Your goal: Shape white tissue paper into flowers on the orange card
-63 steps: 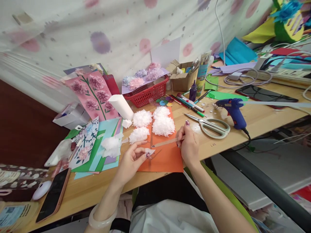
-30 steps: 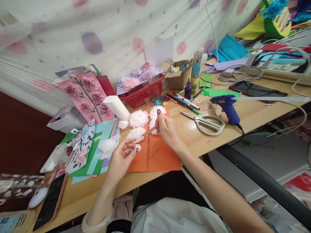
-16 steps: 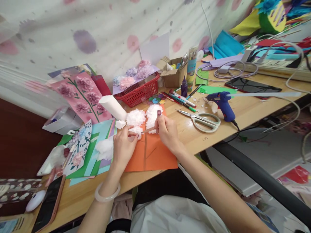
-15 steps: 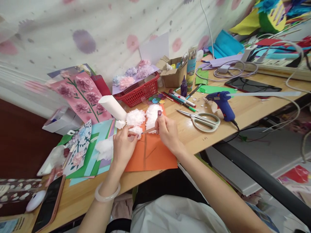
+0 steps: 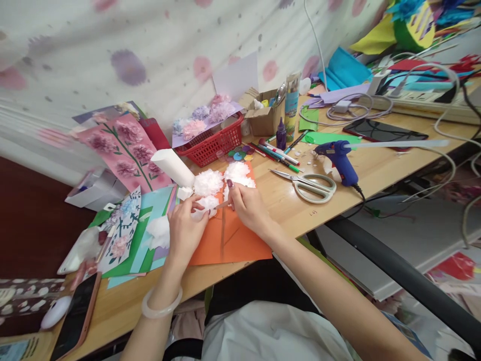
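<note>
An orange card lies at the table's front edge with several white tissue flowers on its far end. My left hand rests on the card's left side, its fingers pinched on a small white tissue flower. My right hand is closed round a thin wooden stick whose tip points into that same flower. A pale bangle sits on my left wrist.
Scissors and a blue glue gun lie right of the card. A red basket of tissue flowers, pens and a cardboard box stand behind. Coloured paper sheets, a phone and a white mouse lie left.
Both hands moved forward from the card's middle to the tissue flowers. My left hand went from holding a small white scrap in the air to pinching the small flower, with the stick tip brought to it.
</note>
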Available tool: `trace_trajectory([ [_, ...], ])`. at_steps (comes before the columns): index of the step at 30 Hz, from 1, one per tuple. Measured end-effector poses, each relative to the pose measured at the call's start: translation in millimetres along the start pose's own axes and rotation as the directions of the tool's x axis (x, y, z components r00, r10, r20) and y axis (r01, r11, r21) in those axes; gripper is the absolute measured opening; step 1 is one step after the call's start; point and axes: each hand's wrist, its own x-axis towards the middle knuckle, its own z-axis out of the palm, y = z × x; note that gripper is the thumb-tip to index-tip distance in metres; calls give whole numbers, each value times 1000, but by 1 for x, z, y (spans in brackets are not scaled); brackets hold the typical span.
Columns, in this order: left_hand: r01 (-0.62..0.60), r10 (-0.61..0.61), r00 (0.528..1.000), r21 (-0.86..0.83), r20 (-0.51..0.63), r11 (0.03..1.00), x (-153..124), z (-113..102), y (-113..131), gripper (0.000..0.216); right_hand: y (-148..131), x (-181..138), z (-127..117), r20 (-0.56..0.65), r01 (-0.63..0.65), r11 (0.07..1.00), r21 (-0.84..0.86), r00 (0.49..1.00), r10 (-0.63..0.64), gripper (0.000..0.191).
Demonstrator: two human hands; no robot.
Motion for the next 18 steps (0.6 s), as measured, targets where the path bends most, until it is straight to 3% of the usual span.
trace_trajectory([
  [4, 8, -4, 999, 93, -49, 996, -27, -10, -15, 29, 1, -1, 2, 23, 15, 1000, -16, 1000, -15, 59],
  [11, 61, -80, 989, 153, 124, 986, -61, -14, -29, 32, 0, -4, 5, 92, 63, 997, -38, 994, -59, 54],
  [18, 65, -78, 992, 131, 101, 989, -64, -10, -35, 24, 5, -13, -5, -82, 46, 999, 17, 996, -45, 58],
])
